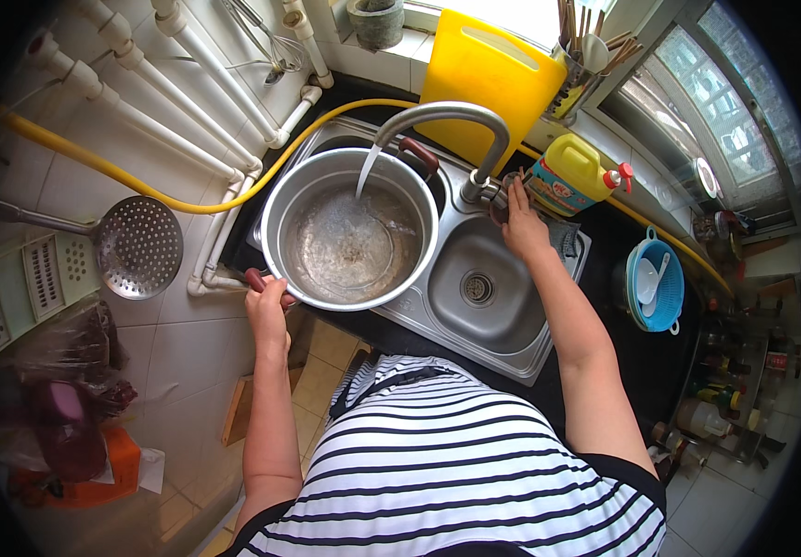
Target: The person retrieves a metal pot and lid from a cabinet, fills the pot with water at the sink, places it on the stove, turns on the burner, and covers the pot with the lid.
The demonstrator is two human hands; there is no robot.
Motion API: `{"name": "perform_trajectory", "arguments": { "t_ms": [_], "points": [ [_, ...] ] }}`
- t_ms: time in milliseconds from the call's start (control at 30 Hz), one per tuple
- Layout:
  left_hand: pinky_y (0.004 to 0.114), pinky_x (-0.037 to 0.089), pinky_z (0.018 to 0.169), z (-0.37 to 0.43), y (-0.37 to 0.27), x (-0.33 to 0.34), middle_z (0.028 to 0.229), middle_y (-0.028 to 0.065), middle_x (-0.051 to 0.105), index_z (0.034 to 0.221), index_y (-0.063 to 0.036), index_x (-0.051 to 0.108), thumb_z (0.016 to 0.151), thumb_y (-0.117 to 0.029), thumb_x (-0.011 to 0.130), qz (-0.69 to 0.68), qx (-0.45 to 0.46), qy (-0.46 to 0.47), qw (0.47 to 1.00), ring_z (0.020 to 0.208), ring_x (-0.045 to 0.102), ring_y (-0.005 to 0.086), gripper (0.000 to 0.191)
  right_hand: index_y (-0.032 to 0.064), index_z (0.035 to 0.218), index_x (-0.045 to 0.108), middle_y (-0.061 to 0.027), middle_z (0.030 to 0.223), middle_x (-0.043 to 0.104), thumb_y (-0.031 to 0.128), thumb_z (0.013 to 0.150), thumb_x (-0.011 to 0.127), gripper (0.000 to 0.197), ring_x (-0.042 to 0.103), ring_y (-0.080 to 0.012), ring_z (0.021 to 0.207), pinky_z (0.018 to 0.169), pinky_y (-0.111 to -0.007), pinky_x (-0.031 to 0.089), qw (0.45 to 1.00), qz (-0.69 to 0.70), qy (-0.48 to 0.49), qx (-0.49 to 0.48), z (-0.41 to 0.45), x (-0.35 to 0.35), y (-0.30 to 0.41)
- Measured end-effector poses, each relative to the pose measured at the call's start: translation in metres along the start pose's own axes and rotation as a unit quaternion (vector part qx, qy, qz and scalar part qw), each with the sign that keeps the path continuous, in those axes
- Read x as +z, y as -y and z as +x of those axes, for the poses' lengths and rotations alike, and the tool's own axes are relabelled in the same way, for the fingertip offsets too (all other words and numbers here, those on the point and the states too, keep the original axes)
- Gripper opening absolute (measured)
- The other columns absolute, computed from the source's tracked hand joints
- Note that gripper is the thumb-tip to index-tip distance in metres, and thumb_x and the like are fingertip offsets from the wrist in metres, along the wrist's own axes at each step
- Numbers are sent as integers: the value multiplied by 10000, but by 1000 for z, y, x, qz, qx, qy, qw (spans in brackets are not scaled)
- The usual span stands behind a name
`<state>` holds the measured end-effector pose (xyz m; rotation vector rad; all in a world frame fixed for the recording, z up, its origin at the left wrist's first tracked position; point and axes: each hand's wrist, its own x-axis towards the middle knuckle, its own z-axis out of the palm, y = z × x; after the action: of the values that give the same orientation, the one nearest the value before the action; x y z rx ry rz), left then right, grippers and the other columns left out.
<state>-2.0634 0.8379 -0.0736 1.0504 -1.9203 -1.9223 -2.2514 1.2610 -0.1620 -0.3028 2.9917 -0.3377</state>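
A large metal pot (351, 244) sits tilted over the left basin of a stainless steel double sink (442, 306). My left hand (268, 306) grips the pot's near brown side handle (255, 280). The far brown handle (420, 154) is free. From the curved faucet (442, 111) a stream of water (368, 170) falls into the pot, where shallow water covers the bottom. My right hand (525, 219) reaches to the faucet's base, its fingers extended over the faucet handle (494, 195). Whether they close around the handle is hidden.
Behind the sink stand a yellow cutting board (491, 76) and a yellow jug with a red pump (574, 174). A blue colander with a white spoon (675, 278) lies to the right. White pipes (184, 118), a yellow hose (128, 182) and a hanging skimmer (139, 247) occupy the left wall.
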Motion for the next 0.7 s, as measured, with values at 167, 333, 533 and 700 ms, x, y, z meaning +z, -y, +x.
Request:
{"name": "perform_trajectory", "arguments": {
  "t_ms": [167,333,533,700],
  "points": [
    [202,338,503,-1,-4,0,714,-33,611,881,-102,623,842,-216,619,7,-3,8,1000,578,537,40,121,32,1533,184,-89,1642,67,129,803,632,862,567,-412,1174,925,-466,517,1000,-2,17,10,1,1,-2],
    [195,381,535,-5,-11,5,706,-20,600,788,-70,613,847,-149,592,-13,-8,-4,1000,573,522,45,101,42,1536,185,-88,1642,74,127,799,634,867,578,-416,1155,925,-464,517,1000,7,10,9,2,4,-4],
    [196,359,522,-4,-9,5,690,-28,583,742,-90,581,844,-144,590,-7,-11,-7,1000,562,508,40,116,39,1533,197,-80,1643,75,124,796,634,861,572,-411,1168,932,-461,514,1000,9,14,11,2,4,-3],
    [196,341,515,-5,-12,7,678,-36,572,722,-102,568,846,-145,584,-5,-9,-4,1000,558,500,34,133,35,1532,198,-78,1644,70,119,794,632,860,565,-409,1180,937,-460,511,1000,3,11,10,2,5,-5]
  ]
}}
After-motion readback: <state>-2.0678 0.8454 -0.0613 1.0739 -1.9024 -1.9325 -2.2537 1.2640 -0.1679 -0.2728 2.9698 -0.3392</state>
